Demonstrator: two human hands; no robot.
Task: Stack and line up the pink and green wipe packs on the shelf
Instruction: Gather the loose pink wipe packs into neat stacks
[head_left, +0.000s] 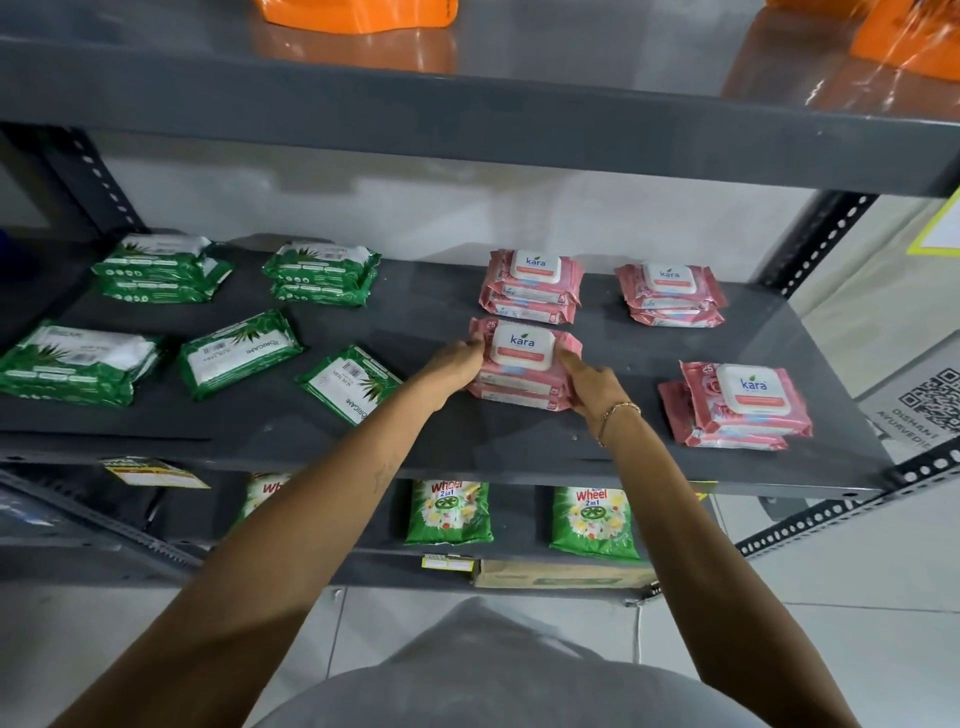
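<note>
On the dark grey shelf, a stack of two pink wipe packs sits mid-shelf. My left hand presses its left side and my right hand its right side, so both hands clasp the stack. More pink stacks stand behind it, at the back right and at the front right, the last one skewed. Green wipe packs fill the left half: two stacks at the back, one stack at far left, and two loose single packs lying askew.
The upper shelf overhangs closely and carries orange packs. Perforated steel uprights frame the sides. Below, green detergent bags and a cardboard box sit on the lower shelf. A QR-code sign hangs at the right.
</note>
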